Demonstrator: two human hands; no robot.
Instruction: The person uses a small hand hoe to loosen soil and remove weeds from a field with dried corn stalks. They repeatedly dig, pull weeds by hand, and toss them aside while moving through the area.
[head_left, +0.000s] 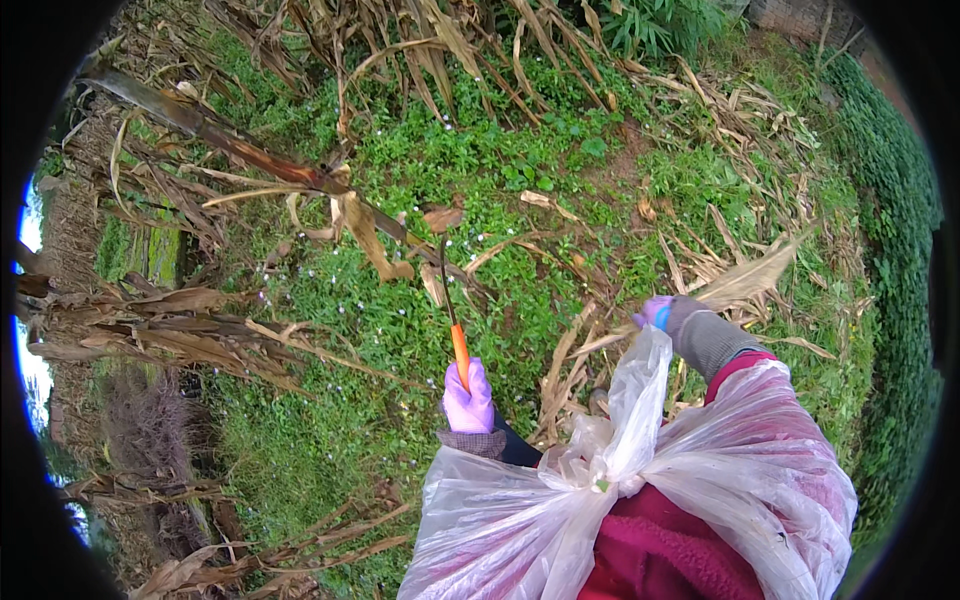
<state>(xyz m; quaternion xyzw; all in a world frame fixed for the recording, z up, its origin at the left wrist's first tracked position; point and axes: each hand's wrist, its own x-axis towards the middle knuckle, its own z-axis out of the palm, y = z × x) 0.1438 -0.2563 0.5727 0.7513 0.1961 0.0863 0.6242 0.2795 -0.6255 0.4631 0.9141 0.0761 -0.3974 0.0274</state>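
Note:
My left hand (468, 397), in a purple glove, is closed round the orange handle (460, 349) of a sickle. The sickle's thin dark blade (447, 289) points away from me, its tip near a dry brown stalk (397, 229). To the right, my right hand (654, 310), also in a purple glove with a grey knitted cuff, is closed at a long dry corn leaf (750, 276). That leaf is blurred and shows on both sides of the hand; the fingertips are mostly hidden. A knotted clear plastic sheet (600, 480) covers my red clothing.
Dry corn stalks and leaves (195, 330) lean in from the left, with more at the top (420, 45). Low green weeds (322, 420) with small pale flowers cover the ground. Fallen dry leaves (570, 360) lie before me. A dense green hedge or vine (892, 225) borders the right side.

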